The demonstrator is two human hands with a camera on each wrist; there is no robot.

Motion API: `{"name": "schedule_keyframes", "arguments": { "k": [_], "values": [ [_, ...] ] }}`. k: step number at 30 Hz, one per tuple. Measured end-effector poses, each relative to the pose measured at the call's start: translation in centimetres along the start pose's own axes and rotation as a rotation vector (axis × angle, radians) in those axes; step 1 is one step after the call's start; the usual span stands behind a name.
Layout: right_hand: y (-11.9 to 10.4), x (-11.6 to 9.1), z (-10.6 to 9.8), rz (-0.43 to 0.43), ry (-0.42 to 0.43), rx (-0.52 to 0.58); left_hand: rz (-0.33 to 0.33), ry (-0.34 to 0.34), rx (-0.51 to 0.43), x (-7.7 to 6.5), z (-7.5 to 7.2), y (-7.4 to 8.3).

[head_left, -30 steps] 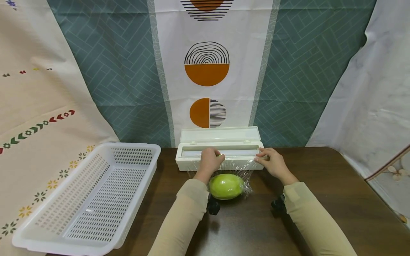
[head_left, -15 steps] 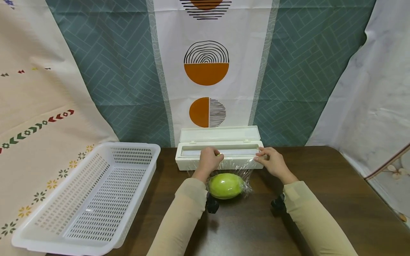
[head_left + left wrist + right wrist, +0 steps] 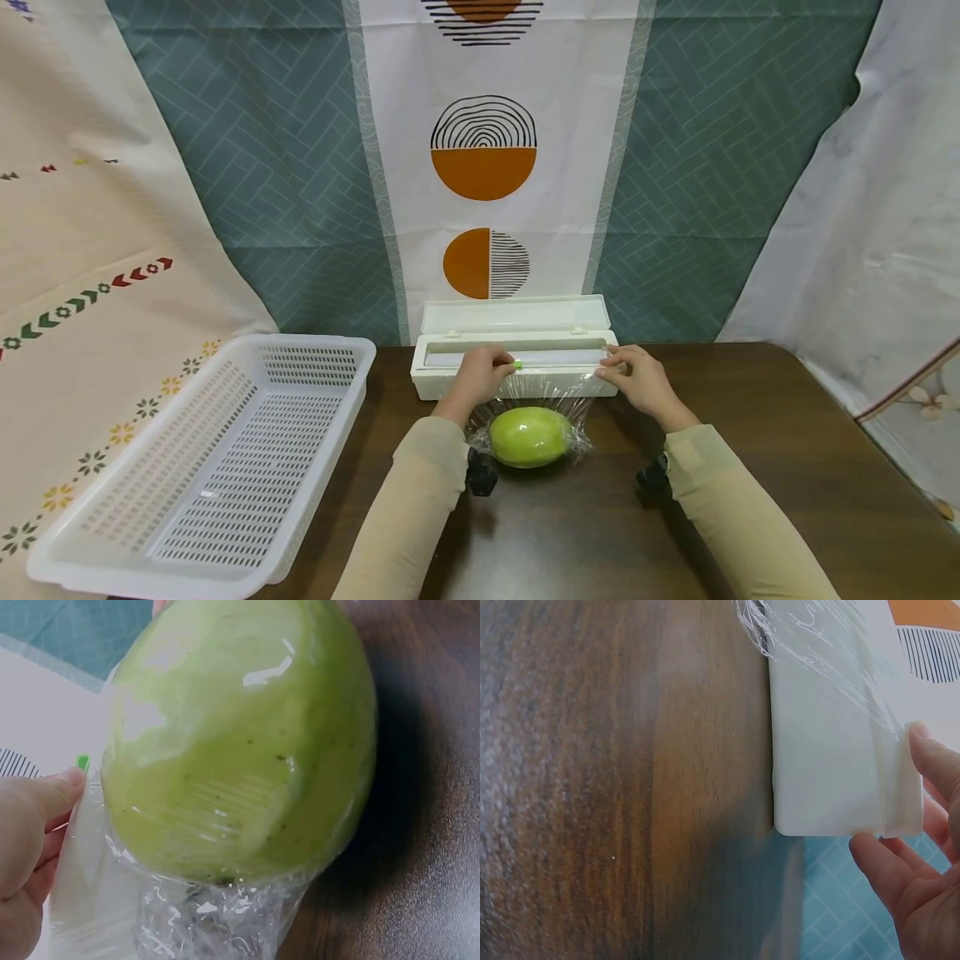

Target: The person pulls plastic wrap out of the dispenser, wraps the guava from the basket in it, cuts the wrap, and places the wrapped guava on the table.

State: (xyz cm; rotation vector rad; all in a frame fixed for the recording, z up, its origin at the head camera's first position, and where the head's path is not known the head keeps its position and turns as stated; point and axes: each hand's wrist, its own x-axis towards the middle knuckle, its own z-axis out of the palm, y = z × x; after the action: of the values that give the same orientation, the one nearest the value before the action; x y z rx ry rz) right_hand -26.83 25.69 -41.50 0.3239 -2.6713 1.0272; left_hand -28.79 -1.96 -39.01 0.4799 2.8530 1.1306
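A smooth green oval fruit (image 3: 529,437), partly covered in clear cling film (image 3: 217,915), lies on the table in front of a white cling film dispenser (image 3: 442,385). Film stretches from the fruit up to the dispenser's front edge. My left hand (image 3: 480,377) is at the middle of that edge, its thumb and finger pinching a small green slider (image 3: 517,365). In the left wrist view, the thumb tip sits right against this slider (image 3: 82,762). My right hand (image 3: 639,379) grips the dispenser's right end, with fingertips at its corner (image 3: 840,750) in the right wrist view.
The dispenser's lid (image 3: 517,316) stands raised at the back, with the film roll (image 3: 558,357) showing inside. To the left is a large white perforated basket (image 3: 356,367). Patterned cloth (image 3: 315,167) hangs behind the dark wooden table (image 3: 577,533).
My left hand and forearm have shifted a little to the left, and more of the green slider shows. The right hand, fruit and dispenser have stayed in place.
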Motion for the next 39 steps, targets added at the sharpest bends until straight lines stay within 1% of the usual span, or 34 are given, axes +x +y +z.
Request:
{"name": "schedule_keyframes", "arguments": {
  "k": [6,13,18,25,34,39],
  "values": [
    [-0.05,0.11,0.14,-0.002,0.007,-0.002,0.009,-0.003,0.018,-0.06,-0.33,-0.1],
    [-0.25,0.15,0.13,-0.006,-0.001,-0.008,0.042,0.011,0.022,-0.3,-0.63,-0.25],
    [-0.15,0.13,0.2,-0.014,0.004,-0.012,0.047,0.022,0.034,-0.42,-0.73,-0.53],
    [0.1,0.06,0.32,-0.023,0.024,-0.013,0.054,0.02,0.033,-0.41,-0.92,-0.58],
    [-0.08,-0.2,0.37,-0.005,-0.007,-0.02,0.06,0.031,0.03,-0.45,-0.95,-0.72],
    [-0.14,-0.32,0.23,-0.021,-0.011,-0.034,0.071,0.041,0.034,-0.48,-1.04,-0.97]
  ]
}}
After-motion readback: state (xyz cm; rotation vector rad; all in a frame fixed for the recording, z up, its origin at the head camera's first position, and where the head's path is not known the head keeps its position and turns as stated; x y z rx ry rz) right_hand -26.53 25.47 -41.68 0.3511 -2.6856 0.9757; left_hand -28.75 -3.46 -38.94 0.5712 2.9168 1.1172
